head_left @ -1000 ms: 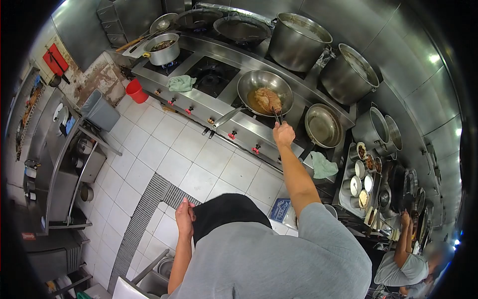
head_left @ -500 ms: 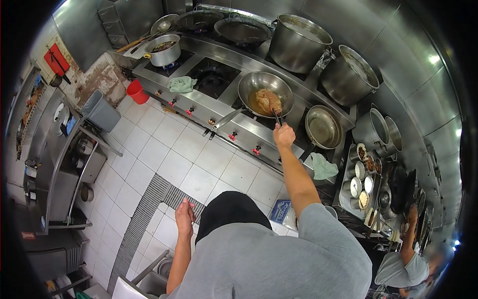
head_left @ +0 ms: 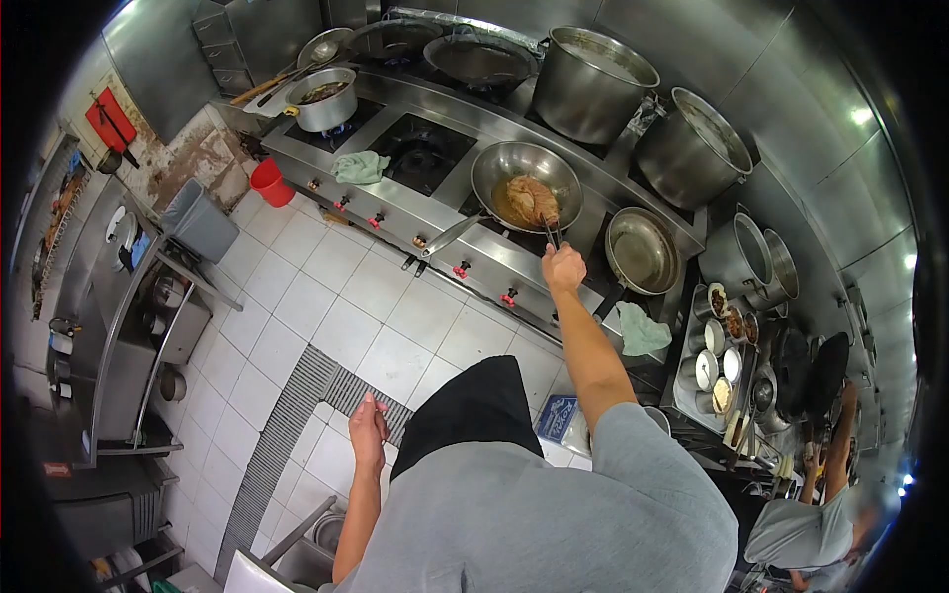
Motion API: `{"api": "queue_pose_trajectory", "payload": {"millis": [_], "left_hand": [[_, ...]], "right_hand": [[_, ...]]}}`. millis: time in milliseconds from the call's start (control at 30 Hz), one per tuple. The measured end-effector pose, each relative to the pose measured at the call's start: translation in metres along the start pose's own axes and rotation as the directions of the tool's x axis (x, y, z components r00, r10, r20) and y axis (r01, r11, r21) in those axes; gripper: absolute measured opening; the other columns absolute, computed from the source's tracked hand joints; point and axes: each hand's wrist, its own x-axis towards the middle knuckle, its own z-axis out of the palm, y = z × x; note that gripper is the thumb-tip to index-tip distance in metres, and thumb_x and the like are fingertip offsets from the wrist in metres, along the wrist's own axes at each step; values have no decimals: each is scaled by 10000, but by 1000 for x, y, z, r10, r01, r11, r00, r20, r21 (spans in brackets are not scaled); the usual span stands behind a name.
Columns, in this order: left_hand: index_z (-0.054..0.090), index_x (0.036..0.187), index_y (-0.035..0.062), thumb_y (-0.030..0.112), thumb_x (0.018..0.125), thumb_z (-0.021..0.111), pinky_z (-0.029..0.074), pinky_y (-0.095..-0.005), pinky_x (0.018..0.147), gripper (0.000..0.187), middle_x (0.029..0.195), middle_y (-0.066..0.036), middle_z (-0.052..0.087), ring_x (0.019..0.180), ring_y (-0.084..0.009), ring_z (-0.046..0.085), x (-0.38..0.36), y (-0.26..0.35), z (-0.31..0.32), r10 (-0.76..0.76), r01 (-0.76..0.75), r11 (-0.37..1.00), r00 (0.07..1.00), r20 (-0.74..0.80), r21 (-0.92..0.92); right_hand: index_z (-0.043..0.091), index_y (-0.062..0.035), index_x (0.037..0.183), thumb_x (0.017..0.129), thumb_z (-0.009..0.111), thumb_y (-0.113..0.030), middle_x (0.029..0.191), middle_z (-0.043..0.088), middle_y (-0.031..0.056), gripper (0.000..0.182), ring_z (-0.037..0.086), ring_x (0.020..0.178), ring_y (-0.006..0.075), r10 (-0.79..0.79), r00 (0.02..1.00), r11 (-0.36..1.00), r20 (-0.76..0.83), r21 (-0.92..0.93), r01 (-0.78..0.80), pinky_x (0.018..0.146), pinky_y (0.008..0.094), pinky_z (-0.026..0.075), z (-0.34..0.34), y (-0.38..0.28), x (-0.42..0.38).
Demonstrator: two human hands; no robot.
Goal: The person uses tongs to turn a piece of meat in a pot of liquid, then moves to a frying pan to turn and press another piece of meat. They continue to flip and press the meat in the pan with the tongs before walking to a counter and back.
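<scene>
My right hand [head_left: 563,267] is closed around metal tongs [head_left: 554,233] at the near side of a steel frying pan [head_left: 514,163]. The tongs' tips touch a browned piece of food [head_left: 532,201] that lies in shallow yellowish liquid in the pan. This pan sits on the stove with its handle pointing toward the lower left. Lower in the view, my left hand [head_left: 368,427] hangs over the tiled floor, fingers apart and partly curled, holding nothing.
On the stove [head_left: 395,212] stand a pot with dark contents [head_left: 324,99], two tall stockpots [head_left: 593,84] and a second pan [head_left: 643,251]. Cloths [head_left: 361,167] lie at its edge. A co-worker [head_left: 806,529] is at the right, near seasoning containers [head_left: 706,370].
The co-worker's arm has moved, and a dark pan near it is raised. My right hand and the tongs stay almost in place at the food; my left hand has hardly moved.
</scene>
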Motion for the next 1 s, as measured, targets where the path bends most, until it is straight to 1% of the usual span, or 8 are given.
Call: {"api": "queue_pose_trajectory", "payload": {"millis": [433, 800, 867, 933, 1000], "left_hand": [[538, 745, 55, 377, 952, 465, 215, -229, 374, 389, 444, 46, 329, 368, -57, 258, 1, -2, 0, -6, 6, 1000, 1000, 1, 17], [541, 743, 61, 370, 955, 463, 218, -231, 373, 383, 441, 43, 332, 367, -59, 260, -1, -1, 2, -17, 17, 1000, 1000, 5, 17], [542, 742, 62, 363, 955, 464, 218, -232, 371, 377, 441, 43, 332, 367, -60, 261, 1, 0, 0, -10, 10, 1000, 1000, -15, 5], [530, 749, 70, 370, 959, 442, 223, -242, 385, 377, 434, 41, 326, 368, -70, 253, 4, -7, -3, -32, 32, 999, 999, 11, 16], [534, 750, 69, 367, 960, 441, 222, -243, 383, 376, 434, 42, 329, 367, -69, 251, 5, -7, -4, -34, 34, 999, 999, -1, 16]], "right_hand": [[646, -13, 896, 820, 581, -333, 823, 651, 224, 335, 631, 823, 388, 20, 1000, 1000, 12, 0, -20, 754, 451, 489, 0, 1, 0], [643, -23, 862, 825, 583, -339, 811, 652, 215, 324, 634, 799, 388, 8, 1000, 1000, -10, -11, -8, 724, 455, 495, 1, 1, -1], [641, -25, 857, 827, 583, -342, 810, 652, 213, 323, 634, 798, 388, -2, 1000, 1000, -16, -19, 2, 719, 456, 496, 3, 0, 0], [636, -30, 849, 829, 584, -349, 811, 653, 209, 324, 634, 801, 386, -13, 1000, 1000, -21, -22, 12, 720, 457, 496, 4, 2, -1], [635, -29, 854, 829, 583, -350, 812, 652, 210, 326, 634, 804, 386, -21, 999, 1000, -25, -19, 21, 723, 457, 495, 5, 2, 0]]}}
